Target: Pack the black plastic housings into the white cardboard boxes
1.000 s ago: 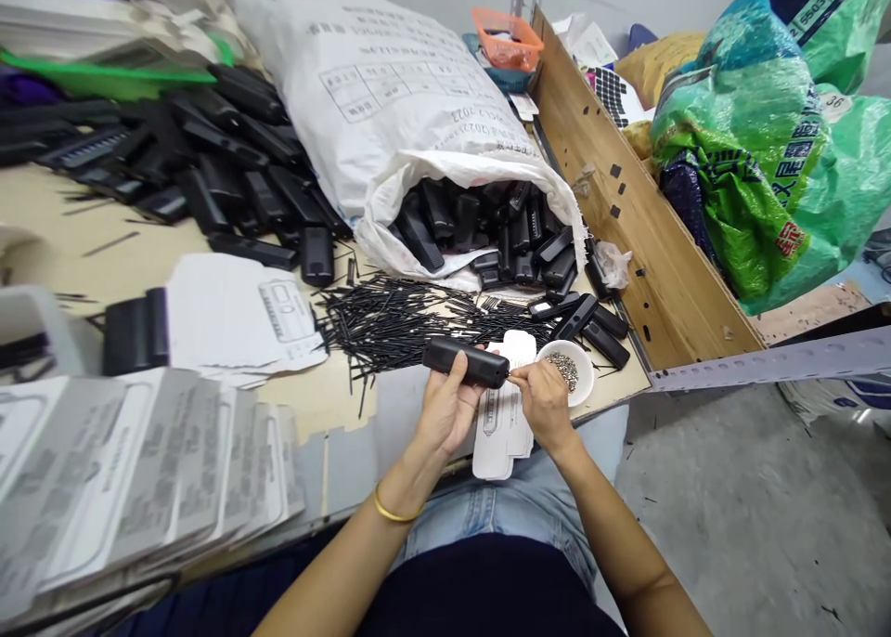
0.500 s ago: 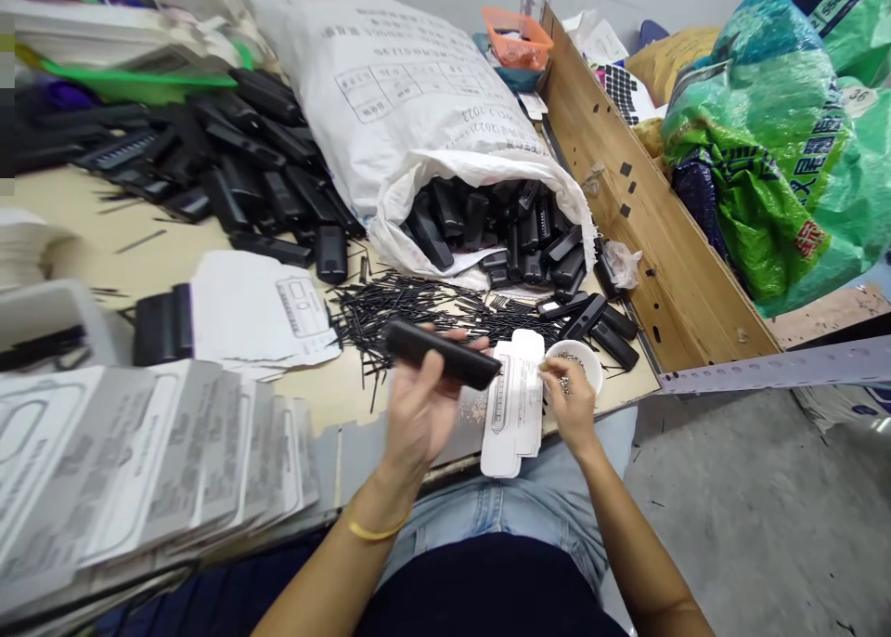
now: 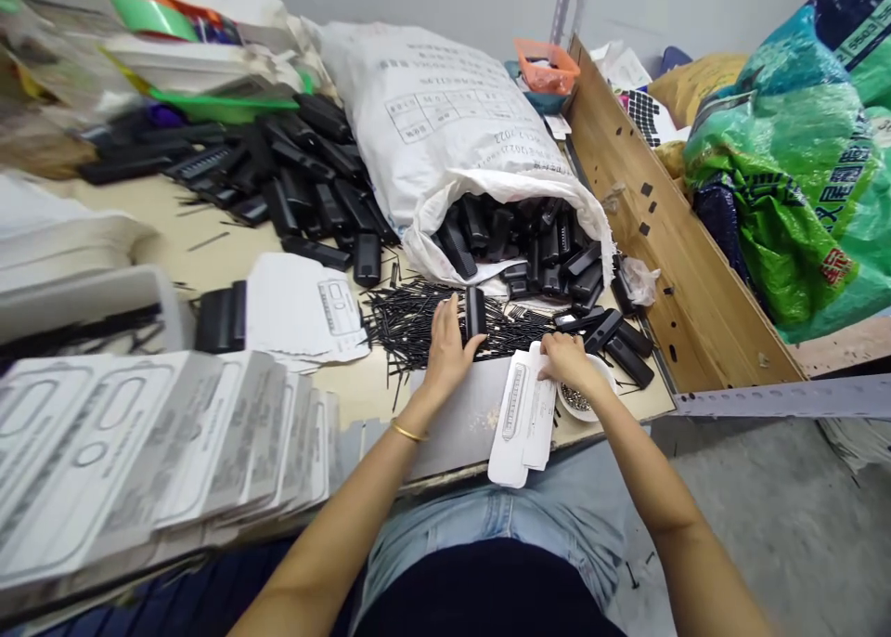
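Note:
My left hand (image 3: 449,344) rests over a pile of thin black sticks (image 3: 410,317), fingers stretched and thumb out to the side. A long black plastic case (image 3: 475,310) lies on the sticks, its near end at my thumb and a gap between it and my fingers. My right hand (image 3: 567,358) has curled fingers, their tips at the upper right edge of a flat white printed carton (image 3: 511,414). What is between those fingertips is hidden. Under my right hand stands a white bowl (image 3: 609,374) holding small metal parts (image 3: 574,397).
A white woven sack (image 3: 445,89) spills black cases, with more cases (image 3: 306,168) heaped at left. Stacked cartons (image 3: 209,451) and a white bin (image 3: 163,298) fill the left front. A wooden board (image 3: 686,238) edges the table at right; green bags (image 3: 786,201) stand beyond.
My left hand has moved forward from above the table to the stick pile, and the black case is turned lengthwise away from me. My right hand has moved from the bowl to the carton's edge.

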`<move>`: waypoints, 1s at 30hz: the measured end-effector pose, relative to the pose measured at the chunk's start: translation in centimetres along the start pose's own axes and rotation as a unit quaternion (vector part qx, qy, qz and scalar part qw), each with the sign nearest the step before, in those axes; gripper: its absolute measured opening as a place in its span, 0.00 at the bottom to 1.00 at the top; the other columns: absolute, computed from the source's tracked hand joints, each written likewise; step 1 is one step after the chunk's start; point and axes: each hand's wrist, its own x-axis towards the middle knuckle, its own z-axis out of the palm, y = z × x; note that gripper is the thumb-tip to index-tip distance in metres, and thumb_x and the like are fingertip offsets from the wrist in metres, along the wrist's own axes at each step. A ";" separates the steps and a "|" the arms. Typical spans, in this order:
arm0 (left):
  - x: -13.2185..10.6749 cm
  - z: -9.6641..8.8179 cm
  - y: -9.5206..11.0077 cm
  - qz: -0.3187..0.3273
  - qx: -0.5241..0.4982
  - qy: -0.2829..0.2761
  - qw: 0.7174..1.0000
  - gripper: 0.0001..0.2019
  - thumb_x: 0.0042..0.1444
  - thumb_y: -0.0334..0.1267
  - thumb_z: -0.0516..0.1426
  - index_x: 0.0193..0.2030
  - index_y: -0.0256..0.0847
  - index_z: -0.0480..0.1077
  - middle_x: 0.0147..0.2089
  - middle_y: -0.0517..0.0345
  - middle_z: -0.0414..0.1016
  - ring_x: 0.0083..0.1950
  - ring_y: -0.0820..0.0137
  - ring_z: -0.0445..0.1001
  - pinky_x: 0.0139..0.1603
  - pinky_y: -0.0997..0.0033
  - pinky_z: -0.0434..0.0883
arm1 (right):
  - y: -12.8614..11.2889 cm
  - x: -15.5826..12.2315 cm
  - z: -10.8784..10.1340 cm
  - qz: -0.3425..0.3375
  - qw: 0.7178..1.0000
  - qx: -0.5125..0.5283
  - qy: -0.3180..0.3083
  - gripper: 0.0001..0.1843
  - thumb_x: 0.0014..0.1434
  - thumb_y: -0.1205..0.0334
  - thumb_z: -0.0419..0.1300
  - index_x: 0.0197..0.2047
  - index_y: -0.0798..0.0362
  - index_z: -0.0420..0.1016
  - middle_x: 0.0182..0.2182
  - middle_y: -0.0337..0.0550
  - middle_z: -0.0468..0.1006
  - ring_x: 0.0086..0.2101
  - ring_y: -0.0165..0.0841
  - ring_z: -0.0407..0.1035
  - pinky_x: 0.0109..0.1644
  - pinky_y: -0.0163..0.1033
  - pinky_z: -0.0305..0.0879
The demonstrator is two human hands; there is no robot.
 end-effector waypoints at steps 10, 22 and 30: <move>-8.3 1.6 3.7 -0.352 -0.338 -0.366 0.792 0.21 0.50 0.46 0.63 0.46 0.33 0.72 0.41 0.40 0.77 0.42 0.57 0.77 0.46 0.57 0.73 | 0.3 0.1 -5.0 -0.135 0.921 0.364 0.040 0.12 0.56 0.55 0.60 0.25 0.52 0.66 0.30 0.40 0.74 0.36 0.34 0.67 0.45 0.44 0.61; -7.5 1.6 4.2 -0.311 -0.337 -0.271 0.846 0.34 0.50 0.40 0.63 0.62 0.55 0.52 0.42 0.52 0.76 0.27 0.64 0.78 0.25 0.65 0.76 | -6.4 -2.9 0.2 0.063 0.858 0.480 0.172 0.18 0.64 0.53 0.47 0.30 0.52 0.69 0.29 0.39 0.69 0.31 0.31 0.64 0.36 0.36 0.62; -7.8 1.7 2.9 -0.286 -0.263 -0.236 0.891 0.49 0.53 0.40 0.61 0.69 0.55 0.27 0.36 0.55 0.78 0.25 0.67 0.77 0.28 0.66 0.74 | -6.8 -3.1 0.0 0.050 0.810 0.553 0.191 0.10 0.62 0.55 0.52 0.41 0.51 0.68 0.37 0.42 0.74 0.38 0.32 0.69 0.43 0.38 0.66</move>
